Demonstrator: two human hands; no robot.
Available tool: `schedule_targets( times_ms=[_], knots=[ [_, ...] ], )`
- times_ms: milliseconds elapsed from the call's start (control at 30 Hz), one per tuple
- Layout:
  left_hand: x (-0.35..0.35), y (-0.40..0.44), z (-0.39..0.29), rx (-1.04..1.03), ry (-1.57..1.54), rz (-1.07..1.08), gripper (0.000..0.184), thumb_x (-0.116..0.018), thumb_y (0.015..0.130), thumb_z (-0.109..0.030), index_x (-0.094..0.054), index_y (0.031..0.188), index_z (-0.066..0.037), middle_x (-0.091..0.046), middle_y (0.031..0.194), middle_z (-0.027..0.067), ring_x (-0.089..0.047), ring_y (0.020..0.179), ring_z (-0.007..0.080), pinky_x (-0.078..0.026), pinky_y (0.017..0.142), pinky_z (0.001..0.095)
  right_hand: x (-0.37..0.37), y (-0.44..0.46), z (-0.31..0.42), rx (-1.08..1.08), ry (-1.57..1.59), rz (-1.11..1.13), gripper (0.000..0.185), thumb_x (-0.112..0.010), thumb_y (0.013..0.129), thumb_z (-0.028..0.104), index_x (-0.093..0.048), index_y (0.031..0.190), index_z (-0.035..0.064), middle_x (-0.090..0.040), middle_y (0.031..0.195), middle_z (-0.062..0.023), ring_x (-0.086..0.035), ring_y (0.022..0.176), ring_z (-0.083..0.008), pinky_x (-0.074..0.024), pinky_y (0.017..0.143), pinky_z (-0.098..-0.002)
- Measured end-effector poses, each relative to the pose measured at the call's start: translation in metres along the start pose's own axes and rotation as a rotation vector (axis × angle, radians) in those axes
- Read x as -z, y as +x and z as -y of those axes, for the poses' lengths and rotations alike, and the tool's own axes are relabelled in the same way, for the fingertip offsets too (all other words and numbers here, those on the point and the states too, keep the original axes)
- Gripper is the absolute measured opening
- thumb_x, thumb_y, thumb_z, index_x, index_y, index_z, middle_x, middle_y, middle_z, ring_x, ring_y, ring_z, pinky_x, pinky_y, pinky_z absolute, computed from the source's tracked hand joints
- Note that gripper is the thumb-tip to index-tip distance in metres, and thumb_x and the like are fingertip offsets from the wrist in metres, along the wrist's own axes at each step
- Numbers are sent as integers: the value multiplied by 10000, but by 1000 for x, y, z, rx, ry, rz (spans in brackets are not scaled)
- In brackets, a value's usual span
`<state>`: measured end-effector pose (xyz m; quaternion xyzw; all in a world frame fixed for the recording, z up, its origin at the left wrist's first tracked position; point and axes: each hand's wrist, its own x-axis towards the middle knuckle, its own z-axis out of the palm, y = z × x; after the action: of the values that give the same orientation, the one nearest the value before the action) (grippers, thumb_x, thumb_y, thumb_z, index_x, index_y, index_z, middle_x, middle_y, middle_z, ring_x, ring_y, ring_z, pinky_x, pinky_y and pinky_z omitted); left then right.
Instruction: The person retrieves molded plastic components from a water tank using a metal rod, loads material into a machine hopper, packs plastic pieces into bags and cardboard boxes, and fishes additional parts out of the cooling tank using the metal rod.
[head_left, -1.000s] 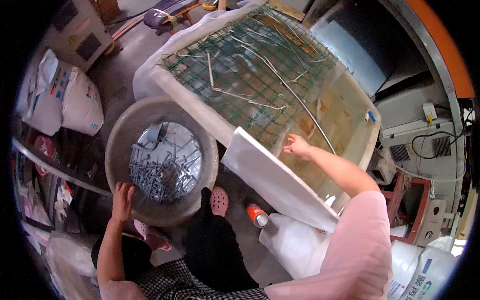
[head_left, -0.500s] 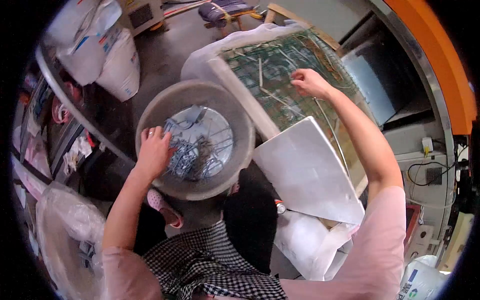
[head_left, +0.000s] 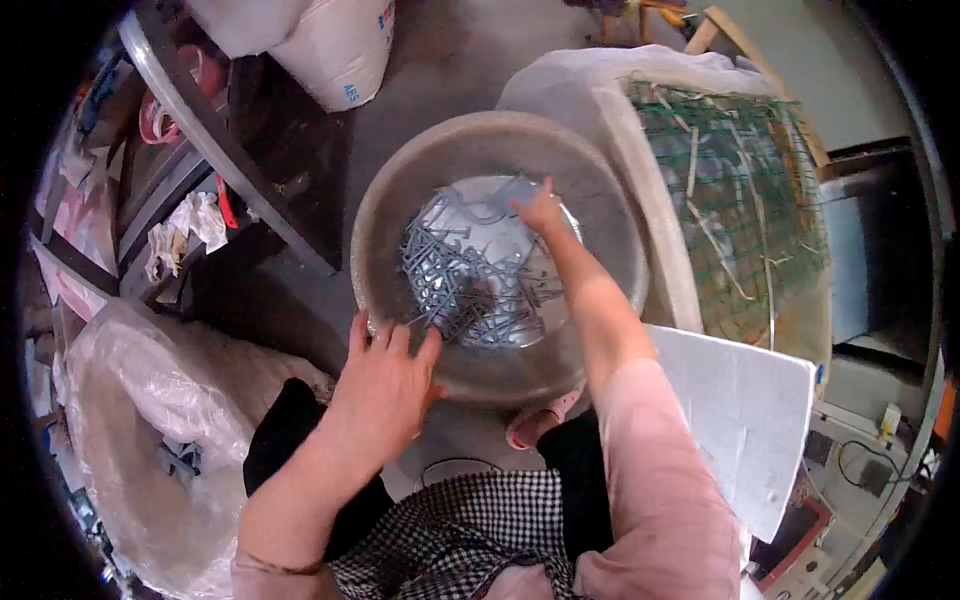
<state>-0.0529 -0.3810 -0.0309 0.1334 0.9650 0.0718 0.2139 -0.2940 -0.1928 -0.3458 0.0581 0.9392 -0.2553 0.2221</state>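
Rods (head_left: 435, 285), thin, straight and grey, lie crisscrossed in a loose heap on the pale, shiny bottom of the basin (head_left: 480, 143), mostly toward its left and near side, their ends pointing every way; the basin is round and deep, its brownish-grey wall sloping up to a thick rim; at the far side of its bottom is a curved grey piece (head_left: 514, 190), smooth and broad; the right hand (head_left: 540, 212) reaches in over the near right rim to it, fingers at its edge, though whether they are clamped on it I cannot tell; the left hand (head_left: 385, 385) is at the near left rim, fingers spread apart; to the right, close beside the basin, stands the tub (head_left: 650, 200), with a thick pale edge, and green mesh (head_left: 800, 215) and white strips (head_left: 692, 160) across it; the board (head_left: 735, 410), flat and white, is just beside the tub; to the left, a wrinkled clear bag (head_left: 130, 370) and a curved metal rail (head_left: 215, 125) edge the space; dark floor (head_left: 440, 60) stretches beyond the far rim, between the white sack (head_left: 335, 55) and the tub.
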Motion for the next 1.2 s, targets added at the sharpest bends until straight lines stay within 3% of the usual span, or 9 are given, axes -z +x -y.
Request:
schedule_targets(
  times_ms=[100, 200, 467, 667, 767, 900, 1033, 1100, 1200],
  knots=[
    [2, 6, 9, 27, -38, 62, 568, -626, 749, -260, -409, 1215, -19, -523, 992, 193, -487, 1031, 307, -236, 998, 509, -52, 38, 8, -307, 285, -185, 1113, -684, 629, 530, -94, 1322, -111, -358, 1240, -340, -404, 1138, -432, -348, 958, -410],
    [-1, 11, 17, 35, -28, 25, 559, -628, 744, -252, -417, 1207, -19, -521, 992, 196, -489, 1027, 309, -246, 1000, 490, -79, 64, -22, -164, 260, -221, 1045, -702, 581, 538, -278, 1236, -158, -447, 1175, -311, -466, 1087, -407, -383, 922, -401],
    [-9, 26, 35, 125, -65, -178, 589, -685, 690, -187, -415, 1193, -42, -492, 1043, 176, -475, 1047, 319, -358, 906, 416, 100, -38, 33, -168, 440, 144, 441, -611, 692, 456, -610, 774, 22, -623, 783, -133, -629, 731, -231, -507, 603, -366],
    [13, 44, 16, -99, 32, -766, 729, -727, 628, -156, -361, 1254, -85, -427, 1182, 179, -403, 1141, 314, -336, 946, 421, 185, -147, 77, -205, 554, 266, 313, -550, 734, 445, -600, 786, 140, -563, 687, 0, -505, 543, -109, -423, 462, -279],
    [8, 46, 4, -261, 153, -764, 705, -719, 639, -188, -387, 1255, -106, -426, 1199, 147, -382, 1164, 295, -327, 959, 412, 196, -187, 81, -130, 570, 255, 316, -557, 734, 452, -606, 819, 151, -568, 714, 9, -497, 554, -98, -422, 471, -258],
    [5, 42, 4, -279, 55, -705, 211, -675, 697, -197, -532, 803, -84, -570, 905, 110, -543, 925, 265, -419, 777, 383, 220, -238, 83, -85, 689, 230, 397, -602, 753, 473, -599, 929, 117, -582, 746, -2, -538, 644, -100, -453, 555, -220],
    [7, 33, -3, -57, -188, -904, 227, -619, 769, -209, -490, 655, -61, -566, 684, 136, -567, 664, 318, -429, 583, 398, 259, -266, 67, 144, 766, 205, 405, -532, 858, 332, -552, 1070, -13, -622, 820, -105, -605, 713, -130, -492, 614, -233],
    [9, 29, -6, -69, -261, -1097, 298, -578, 814, -234, -480, 608, -42, -524, 586, 175, -528, 562, 375, -405, 494, 426, 259, -266, 47, 237, 673, -136, 429, -538, 857, 360, -553, 1069, -13, -619, 803, -96, -597, 697, -121, -489, 606, -219],
    [11, 23, -13, 25, -333, -1077, 168, -615, 722, -174, -519, 647, -58, -565, 630, 139, -558, 598, 350, -424, 540, 444, 243, -273, 35, 179, 715, -50, 453, -517, 860, 407, -561, 1066, 5, -617, 817, -89, -591, 686, -117, -489, 601, -221]
  ],
)
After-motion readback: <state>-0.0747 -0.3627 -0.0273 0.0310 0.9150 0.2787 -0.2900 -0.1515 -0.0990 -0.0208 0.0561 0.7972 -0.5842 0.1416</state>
